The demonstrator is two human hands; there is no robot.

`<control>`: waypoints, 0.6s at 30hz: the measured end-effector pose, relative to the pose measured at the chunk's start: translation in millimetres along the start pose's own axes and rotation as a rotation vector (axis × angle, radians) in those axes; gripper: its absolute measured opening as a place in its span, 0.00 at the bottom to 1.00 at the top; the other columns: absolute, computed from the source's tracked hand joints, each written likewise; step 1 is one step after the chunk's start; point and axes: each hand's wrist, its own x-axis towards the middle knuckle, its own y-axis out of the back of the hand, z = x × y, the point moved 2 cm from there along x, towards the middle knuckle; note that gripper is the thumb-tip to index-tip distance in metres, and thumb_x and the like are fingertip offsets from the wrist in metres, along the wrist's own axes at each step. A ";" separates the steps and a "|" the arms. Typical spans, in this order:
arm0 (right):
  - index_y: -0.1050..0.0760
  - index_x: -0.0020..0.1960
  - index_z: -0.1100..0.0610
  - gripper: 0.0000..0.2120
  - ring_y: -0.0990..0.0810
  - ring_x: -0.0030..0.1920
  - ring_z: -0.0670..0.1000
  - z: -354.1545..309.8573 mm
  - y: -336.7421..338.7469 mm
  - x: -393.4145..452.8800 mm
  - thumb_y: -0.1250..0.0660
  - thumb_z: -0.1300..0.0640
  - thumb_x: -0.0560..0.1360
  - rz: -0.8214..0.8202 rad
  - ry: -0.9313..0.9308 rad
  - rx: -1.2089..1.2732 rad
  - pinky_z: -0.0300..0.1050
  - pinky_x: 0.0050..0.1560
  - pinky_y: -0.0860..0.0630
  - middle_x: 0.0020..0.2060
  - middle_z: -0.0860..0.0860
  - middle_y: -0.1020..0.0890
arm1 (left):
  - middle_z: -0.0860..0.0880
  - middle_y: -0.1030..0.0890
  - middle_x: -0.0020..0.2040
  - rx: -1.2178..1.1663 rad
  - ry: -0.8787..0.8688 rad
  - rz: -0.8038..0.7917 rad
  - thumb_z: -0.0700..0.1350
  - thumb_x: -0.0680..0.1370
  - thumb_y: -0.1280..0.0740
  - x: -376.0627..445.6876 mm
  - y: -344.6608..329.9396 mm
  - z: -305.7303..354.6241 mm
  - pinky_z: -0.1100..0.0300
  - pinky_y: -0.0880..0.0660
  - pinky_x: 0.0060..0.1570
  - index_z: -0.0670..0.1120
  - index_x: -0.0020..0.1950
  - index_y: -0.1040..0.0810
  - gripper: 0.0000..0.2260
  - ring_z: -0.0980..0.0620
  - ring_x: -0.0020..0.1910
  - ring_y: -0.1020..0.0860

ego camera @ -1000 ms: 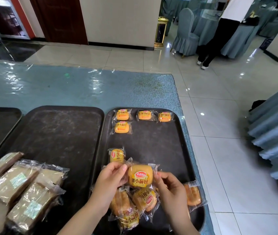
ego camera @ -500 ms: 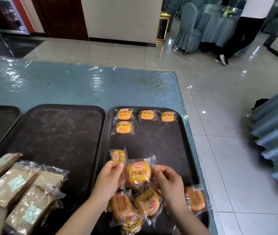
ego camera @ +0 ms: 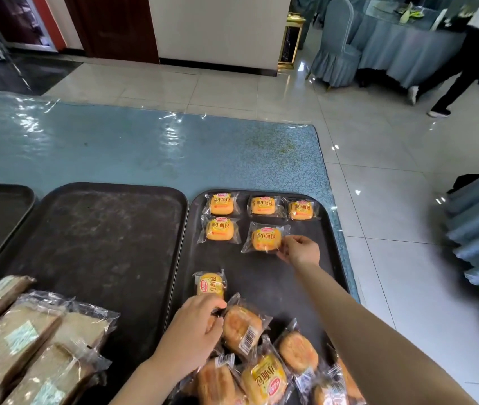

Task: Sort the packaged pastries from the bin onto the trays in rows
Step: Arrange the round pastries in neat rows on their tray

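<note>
Blue plastic-covered worktop (ego camera: pixel 144 147) carries our dark trays; on the right tray (ego camera: pixel 305 287) our right hand (ego camera: pixel 301 250) pinches a wrapped bun (ego camera: pixel 265 238) in the second row, beside four placed buns (ego camera: pixel 221 205). Our left hand (ego camera: pixel 194 331) curls onto the heap (ego camera: pixel 261 361) at the near edge, apparently gripping a wrapper. Brown packets (ego camera: pixel 27 346) lie on the middle tray (ego camera: pixel 100 244).
</note>
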 end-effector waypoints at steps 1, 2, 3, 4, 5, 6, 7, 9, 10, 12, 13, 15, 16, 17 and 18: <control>0.22 0.41 0.63 0.05 0.19 0.34 0.54 -0.6 -3.7 9.2 0.35 0.68 0.74 0.014 -0.007 -0.014 0.47 0.39 0.18 0.35 0.59 0.20 | 0.65 0.33 0.63 0.007 -0.008 0.001 0.51 0.81 0.40 0.3 -1.0 0.2 0.64 0.36 0.67 0.59 0.65 0.30 0.12 0.66 0.63 0.33; 0.22 0.41 0.62 0.05 0.19 0.34 0.53 -2.3 -6.5 15.4 0.35 0.68 0.73 0.025 -0.008 -0.027 0.47 0.39 0.18 0.36 0.59 0.20 | 0.66 0.34 0.63 0.013 -0.018 0.004 0.51 0.81 0.41 0.6 -1.9 0.8 0.65 0.38 0.69 0.58 0.65 0.30 0.12 0.67 0.63 0.36; 0.22 0.41 0.62 0.05 0.20 0.34 0.53 -3.6 -9.5 22.1 0.35 0.68 0.73 0.031 -0.012 -0.043 0.47 0.39 0.18 0.37 0.59 0.19 | 0.67 0.35 0.63 0.017 -0.025 0.000 0.51 0.82 0.41 0.5 -3.2 0.8 0.65 0.41 0.70 0.58 0.65 0.30 0.12 0.68 0.64 0.39; 0.21 0.42 0.62 0.05 0.20 0.34 0.53 -5.0 -12.3 27.9 0.35 0.67 0.74 0.033 -0.015 -0.055 0.48 0.39 0.18 0.37 0.59 0.19 | 0.67 0.36 0.62 0.019 -0.031 -0.003 0.51 0.82 0.41 0.3 -4.4 0.5 0.66 0.43 0.70 0.58 0.65 0.30 0.12 0.69 0.64 0.41; 0.21 0.41 0.62 0.05 0.19 0.35 0.53 -7.0 -15.1 32.9 0.35 0.66 0.74 0.032 -0.013 -0.085 0.49 0.42 0.18 0.36 0.58 0.19 | 0.68 0.36 0.62 0.017 -0.035 -0.007 0.50 0.82 0.41 -0.3 -5.8 -0.1 0.66 0.43 0.70 0.58 0.65 0.30 0.12 0.69 0.64 0.41; 0.20 0.40 0.60 0.06 0.18 0.37 0.55 -8.9 -17.0 36.5 0.34 0.64 0.74 0.029 0.003 -0.148 0.51 0.45 0.18 0.34 0.57 0.19 | 0.68 0.35 0.62 0.012 -0.041 -0.008 0.50 0.81 0.40 -0.8 -6.8 -0.4 0.66 0.42 0.71 0.58 0.65 0.30 0.12 0.69 0.64 0.41; 0.20 0.38 0.58 0.07 0.17 0.41 0.57 -10.8 -17.5 38.6 0.34 0.60 0.74 0.030 0.030 -0.250 0.51 0.49 0.19 0.35 0.56 0.18 | 0.68 0.34 0.62 0.006 -0.045 -0.003 0.50 0.81 0.40 -1.2 -7.6 -1.0 0.65 0.41 0.71 0.58 0.64 0.30 0.12 0.69 0.65 0.40; 0.19 0.48 0.58 0.10 0.19 0.52 0.58 -11.9 -14.9 36.6 0.33 0.52 0.75 0.069 0.106 -0.482 0.46 0.52 0.23 0.44 0.56 0.17 | 0.68 0.34 0.61 -0.002 -0.042 0.009 0.49 0.81 0.40 -1.8 -7.8 -1.4 0.67 0.40 0.70 0.59 0.64 0.30 0.12 0.69 0.65 0.39; 0.22 0.55 0.59 0.14 0.21 0.56 0.59 -11.9 -12.8 32.5 0.34 0.51 0.76 0.093 0.178 -0.579 0.46 0.53 0.26 0.51 0.57 0.19 | 0.69 0.35 0.61 -0.005 -0.036 0.013 0.49 0.81 0.40 -2.1 -7.7 -1.3 0.68 0.41 0.69 0.59 0.65 0.30 0.12 0.69 0.64 0.39; 0.27 0.63 0.60 0.18 0.26 0.60 0.60 -8.3 -9.6 22.9 0.35 0.53 0.77 0.087 0.490 -0.769 0.51 0.57 0.29 0.59 0.58 0.23 | 0.70 0.36 0.61 -0.009 -0.035 0.018 0.49 0.82 0.40 -2.5 -9.0 -1.9 0.70 0.43 0.68 0.59 0.65 0.31 0.13 0.70 0.65 0.40; 0.27 0.65 0.59 0.18 0.27 0.60 0.60 -3.3 -11.1 18.6 0.36 0.54 0.77 0.033 0.679 -0.883 0.53 0.59 0.29 0.61 0.57 0.24 | 0.70 0.37 0.61 -0.007 -0.040 0.017 0.49 0.82 0.40 -3.0 -10.3 -2.2 0.70 0.43 0.68 0.59 0.66 0.31 0.13 0.71 0.65 0.41; 0.28 0.69 0.56 0.20 0.29 0.65 0.60 9.8 -17.4 8.9 0.36 0.55 0.77 -0.138 0.916 -1.116 0.54 0.63 0.30 0.69 0.56 0.28 | 0.70 0.37 0.63 -0.002 -0.047 0.012 0.49 0.81 0.40 -4.6 -13.1 -2.4 0.72 0.45 0.67 0.60 0.66 0.31 0.13 0.74 0.65 0.43; 0.31 0.71 0.55 0.22 0.33 0.70 0.59 16.5 -20.8 5.8 0.37 0.54 0.78 -0.217 0.932 -1.203 0.55 0.66 0.32 0.72 0.54 0.32 | 0.70 0.37 0.64 0.001 -0.050 0.008 0.49 0.81 0.40 -5.4 -14.8 -2.5 0.75 0.46 0.65 0.60 0.66 0.31 0.14 0.75 0.65 0.44; 0.35 0.74 0.54 0.24 0.38 0.73 0.58 21.7 -23.5 3.1 0.39 0.53 0.79 -0.271 0.917 -1.270 0.55 0.69 0.35 0.75 0.52 0.37 | 0.70 0.36 0.65 0.004 -0.052 0.007 0.49 0.81 0.40 -6.0 -16.7 -2.4 0.77 0.47 0.64 0.61 0.66 0.31 0.14 0.75 0.65 0.45; 0.39 0.76 0.53 0.26 0.44 0.76 0.57 24.7 -25.0 0.5 0.41 0.51 0.80 -0.301 0.894 -1.319 0.54 0.73 0.39 0.77 0.51 0.42 | 0.69 0.36 0.65 0.006 -0.055 0.008 0.49 0.81 0.41 -6.7 -18.5 -2.0 0.77 0.48 0.63 0.61 0.66 0.31 0.14 0.74 0.66 0.45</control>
